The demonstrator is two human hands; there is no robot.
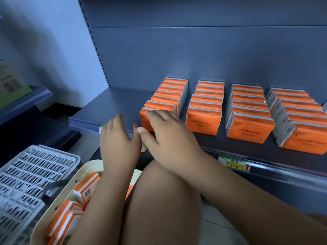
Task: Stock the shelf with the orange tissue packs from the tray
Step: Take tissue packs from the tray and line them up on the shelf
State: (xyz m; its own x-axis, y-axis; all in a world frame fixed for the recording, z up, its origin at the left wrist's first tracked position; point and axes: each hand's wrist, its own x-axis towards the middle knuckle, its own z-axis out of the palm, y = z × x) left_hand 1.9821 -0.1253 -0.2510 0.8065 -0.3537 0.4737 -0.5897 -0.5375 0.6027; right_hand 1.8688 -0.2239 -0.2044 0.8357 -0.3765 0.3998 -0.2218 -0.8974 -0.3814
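Head view showed the person crouched before a dark shelf (113,103) that already carried four rows of orange tissue packs standing on edge. The right hand (168,135) lay over the front pack (145,121) of the leftmost row (169,92), its fingers rather straight on the top, so it seemed to press the pack and not to pinch it. The left hand (117,140) was open just beside it and held nothing, and the two thumbs nearly touched.

The main risk was at this front pack. It stood near the front lip of the shelf, and a push that was too strong or not straight could probably tip it forward over the edge, or make the packs behind it lean like dominoes. The leftmost row also ran a little slanted against the second row (205,110), so more pressing from the left could perhaps close the gap and disturb that neighbour.

Low on the left, the cream tray (85,169) still held several orange packs (86,188), lying loose and tilted, not stacked. How many they were could not be told, because the left forearm and the knee (159,200) covered part of them. The knee was very close to the tray and might knock it. A grey slotted basket (35,174) stood beside the tray, and nothing could be seen in it.
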